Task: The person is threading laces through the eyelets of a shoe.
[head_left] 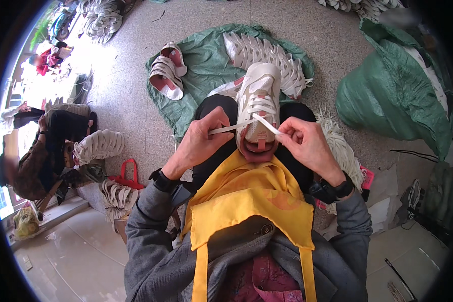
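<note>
A white and beige sneaker with pinkish lining rests between my knees, toe pointing away and heel toward me. Its laces cross over the tongue. My left hand pinches one end of the white shoelace, drawn out to the left. The other lace end is gripped by the fingertips of my right hand, pulled to the right. Both ends meet above the upper eyelets. Under the heel, a yellow apron covers my lap.
On a green woven sheet lie a small stack of sneakers and a row of sneakers. A bulging green sack stands at right, near a bundle of white laces. Another person sits at left beside stacked shoes.
</note>
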The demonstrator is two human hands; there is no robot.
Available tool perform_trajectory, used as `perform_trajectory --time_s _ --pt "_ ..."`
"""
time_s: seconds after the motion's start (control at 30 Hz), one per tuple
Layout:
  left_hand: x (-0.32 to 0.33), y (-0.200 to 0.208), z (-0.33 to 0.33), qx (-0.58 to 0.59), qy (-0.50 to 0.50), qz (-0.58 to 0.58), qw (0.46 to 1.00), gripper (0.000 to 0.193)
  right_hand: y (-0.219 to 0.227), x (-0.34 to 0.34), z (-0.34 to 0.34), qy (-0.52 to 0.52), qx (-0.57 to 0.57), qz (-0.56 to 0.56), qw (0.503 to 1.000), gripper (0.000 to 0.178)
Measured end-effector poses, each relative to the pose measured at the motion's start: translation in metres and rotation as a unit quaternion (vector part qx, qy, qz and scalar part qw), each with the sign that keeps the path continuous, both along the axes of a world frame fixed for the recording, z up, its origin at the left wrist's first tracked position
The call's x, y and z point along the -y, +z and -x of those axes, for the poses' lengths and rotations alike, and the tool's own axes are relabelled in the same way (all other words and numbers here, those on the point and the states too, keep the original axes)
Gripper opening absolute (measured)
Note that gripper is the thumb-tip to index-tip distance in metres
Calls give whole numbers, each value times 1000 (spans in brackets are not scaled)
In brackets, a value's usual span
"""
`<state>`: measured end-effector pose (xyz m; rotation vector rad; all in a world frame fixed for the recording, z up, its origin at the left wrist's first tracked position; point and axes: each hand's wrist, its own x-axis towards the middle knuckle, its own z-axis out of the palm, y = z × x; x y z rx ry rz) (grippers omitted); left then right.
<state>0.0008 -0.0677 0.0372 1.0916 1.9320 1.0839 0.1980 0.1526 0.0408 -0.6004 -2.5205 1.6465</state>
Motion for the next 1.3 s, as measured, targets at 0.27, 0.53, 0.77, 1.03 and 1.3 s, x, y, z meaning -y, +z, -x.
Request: perform_trajectory --time_s 0.27,0.53,0.77,1.03,1.3 --pt "2 -10 7 94 -3 -10 995 15 18 -41 39 4 -92 -188 978 11" --pt "1 15 5 315 -14 6 949 21 -1 -36 71 -5 -168 -148 975 20" --pt "-1 27 7 305 -50 -4 951 21 6 12 50 139 -85 83 983 21" --pt "5 11 15 342 -53 -10 938 18 5 -55 -10 26 -10 70 997 30" --pt "-17 -8 -3 336 -52 -28 940 16 -11 -92 -59 -74 17 -19 997 48"
